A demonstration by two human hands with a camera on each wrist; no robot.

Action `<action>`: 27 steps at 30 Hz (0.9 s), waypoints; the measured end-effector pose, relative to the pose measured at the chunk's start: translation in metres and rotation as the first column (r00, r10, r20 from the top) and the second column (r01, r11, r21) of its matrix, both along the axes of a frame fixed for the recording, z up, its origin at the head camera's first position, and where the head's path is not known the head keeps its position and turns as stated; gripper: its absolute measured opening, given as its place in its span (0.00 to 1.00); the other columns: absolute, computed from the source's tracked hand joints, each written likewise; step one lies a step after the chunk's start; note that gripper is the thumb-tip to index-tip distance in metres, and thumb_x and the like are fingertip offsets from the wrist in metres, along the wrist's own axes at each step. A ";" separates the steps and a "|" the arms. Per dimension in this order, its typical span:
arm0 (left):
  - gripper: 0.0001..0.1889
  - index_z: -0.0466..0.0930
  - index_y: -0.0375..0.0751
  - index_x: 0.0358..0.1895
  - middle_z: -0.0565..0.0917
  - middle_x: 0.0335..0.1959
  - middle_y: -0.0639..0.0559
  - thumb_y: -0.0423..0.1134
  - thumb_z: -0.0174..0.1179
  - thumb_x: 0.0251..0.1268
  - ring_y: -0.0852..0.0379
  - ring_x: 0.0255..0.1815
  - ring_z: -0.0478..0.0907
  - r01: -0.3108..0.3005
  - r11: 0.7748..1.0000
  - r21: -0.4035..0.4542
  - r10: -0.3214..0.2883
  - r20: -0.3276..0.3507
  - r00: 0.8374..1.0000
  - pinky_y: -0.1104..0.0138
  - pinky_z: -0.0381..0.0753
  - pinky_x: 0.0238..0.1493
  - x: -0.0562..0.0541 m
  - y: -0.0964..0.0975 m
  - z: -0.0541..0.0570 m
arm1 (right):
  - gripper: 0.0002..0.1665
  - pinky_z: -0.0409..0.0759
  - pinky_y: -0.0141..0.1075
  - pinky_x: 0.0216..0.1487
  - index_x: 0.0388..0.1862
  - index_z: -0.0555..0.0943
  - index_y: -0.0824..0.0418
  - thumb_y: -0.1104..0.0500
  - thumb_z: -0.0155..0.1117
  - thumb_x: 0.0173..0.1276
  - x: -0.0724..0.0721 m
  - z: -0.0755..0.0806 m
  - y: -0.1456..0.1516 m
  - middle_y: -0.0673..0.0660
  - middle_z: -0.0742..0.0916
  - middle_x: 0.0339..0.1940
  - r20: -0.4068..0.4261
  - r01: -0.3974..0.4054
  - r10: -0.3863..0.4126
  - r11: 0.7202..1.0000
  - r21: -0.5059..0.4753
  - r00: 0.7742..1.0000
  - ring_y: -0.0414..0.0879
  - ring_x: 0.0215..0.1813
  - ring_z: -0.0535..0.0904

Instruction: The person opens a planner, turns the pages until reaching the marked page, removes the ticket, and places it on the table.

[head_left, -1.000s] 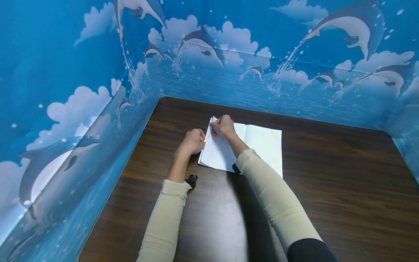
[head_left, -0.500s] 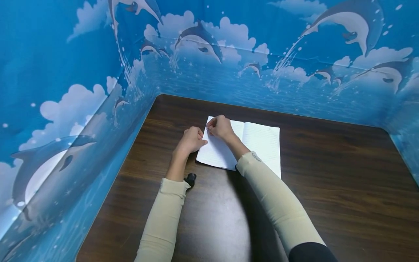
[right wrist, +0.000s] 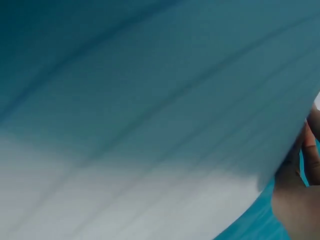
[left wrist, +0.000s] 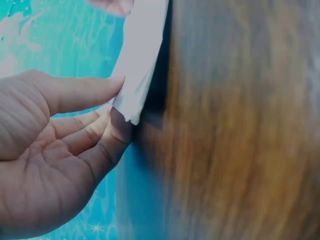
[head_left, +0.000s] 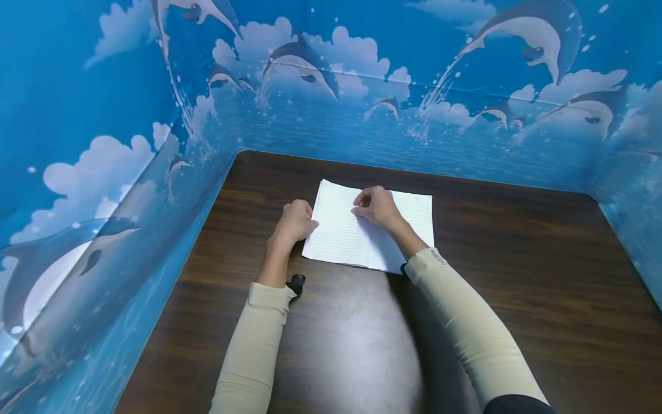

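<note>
A blue cloth backdrop [head_left: 331, 129], printed with leaping dolphins [head_left: 548, 20] and white clouds [head_left: 357, 52], stands around the far side and both flanks of the scene. Inside it spreads a dark brown, wood-grained worktop [head_left: 527, 259] with rounded far corners and a bright patch of glare toward the near side. Two pale cream sleeves reach in over it: the right sleeve [head_left: 470, 322], ending in a black band near the lower edge, and the left sleeve [head_left: 253, 351]. The white notebook [head_left: 336, 230] lies open on the worktop, left of the middle and nearer the far edge, its lined pages facing up. The right hand [head_left: 380, 208] is over the notebook, thumb and fingertips together, pinching a page; the right wrist view shows a lined sheet curving up close to it. The left hand [head_left: 296, 221] is at the notebook's left edge, pinching the paper there between thumb and fingers. Smallest is a black piece [head_left: 296, 284] at the left wrist.
</note>
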State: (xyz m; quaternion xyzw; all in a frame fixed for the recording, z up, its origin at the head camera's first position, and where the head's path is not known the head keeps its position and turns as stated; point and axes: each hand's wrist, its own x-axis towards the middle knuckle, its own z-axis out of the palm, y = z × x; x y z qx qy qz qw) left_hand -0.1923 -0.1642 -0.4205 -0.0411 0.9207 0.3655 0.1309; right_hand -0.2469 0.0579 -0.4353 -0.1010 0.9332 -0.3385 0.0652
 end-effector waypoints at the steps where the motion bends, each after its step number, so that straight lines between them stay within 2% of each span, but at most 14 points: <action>1: 0.10 0.81 0.29 0.51 0.79 0.50 0.36 0.35 0.64 0.77 0.42 0.56 0.73 0.001 1.000 -0.002 -0.001 -0.003 1.000 0.52 0.78 0.54 0.000 0.000 0.000 | 0.07 0.80 0.41 0.50 0.42 0.89 0.65 0.62 0.78 0.69 0.001 0.000 0.006 0.58 0.89 0.38 0.002 0.011 -0.011 1.000 -0.003 1.000 0.49 0.43 0.83; 7: 0.11 0.80 0.30 0.53 0.80 0.48 0.37 0.35 0.63 0.78 0.43 0.54 0.74 0.010 1.000 -0.006 -0.010 -0.005 1.000 0.52 0.79 0.54 0.001 0.000 0.001 | 0.17 0.81 0.49 0.57 0.54 0.88 0.66 0.61 0.78 0.69 0.004 0.006 0.044 0.64 0.91 0.46 0.034 0.061 -0.062 0.998 0.028 0.997 0.56 0.50 0.86; 12: 0.12 0.80 0.29 0.55 0.80 0.47 0.38 0.35 0.63 0.78 0.45 0.50 0.76 0.021 1.000 -0.002 -0.021 -0.007 1.000 0.53 0.79 0.54 0.001 -0.001 0.001 | 0.26 0.80 0.47 0.55 0.66 0.85 0.64 0.60 0.78 0.71 0.006 0.018 0.074 0.66 0.91 0.53 0.097 0.074 -0.089 0.986 0.148 0.991 0.55 0.52 0.84; 16: 0.12 0.80 0.29 0.54 0.80 0.45 0.38 0.35 0.63 0.78 0.46 0.47 0.76 0.031 1.000 0.003 -0.031 -0.016 0.999 0.54 0.79 0.52 0.001 -0.002 -0.001 | 0.35 0.78 0.45 0.53 0.74 0.78 0.67 0.58 0.78 0.71 0.010 0.024 0.093 0.67 0.90 0.57 0.149 0.104 -0.143 0.965 0.242 0.978 0.54 0.51 0.79; 19: 0.11 0.80 0.30 0.53 0.79 0.45 0.39 0.35 0.63 0.78 0.46 0.47 0.76 0.032 0.999 0.008 -0.032 -0.008 0.999 0.54 0.78 0.50 0.000 -0.003 -0.003 | 0.38 0.78 0.45 0.53 0.76 0.74 0.69 0.57 0.77 0.72 0.013 0.026 0.106 0.69 0.89 0.60 0.172 0.125 -0.178 0.952 0.281 0.969 0.55 0.52 0.78; 22: 0.11 0.80 0.30 0.52 0.79 0.45 0.39 0.35 0.63 0.78 0.46 0.47 0.76 0.032 0.999 0.012 -0.032 -0.002 0.999 0.55 0.78 0.49 0.000 -0.003 -0.004 | 0.38 0.82 0.48 0.58 0.76 0.74 0.69 0.59 0.76 0.73 0.016 0.027 0.114 0.71 0.87 0.63 0.187 0.142 -0.201 0.947 0.287 0.962 0.57 0.54 0.80; 27: 0.11 0.80 0.30 0.53 0.81 0.45 0.38 0.35 0.64 0.77 0.46 0.47 0.77 0.030 0.999 0.025 -0.030 -0.004 1.000 0.54 0.80 0.51 0.000 -0.005 -0.002 | 0.35 0.84 0.52 0.64 0.74 0.76 0.72 0.60 0.76 0.73 0.020 0.027 0.122 0.73 0.86 0.63 0.173 0.132 -0.196 0.937 0.324 0.965 0.59 0.53 0.83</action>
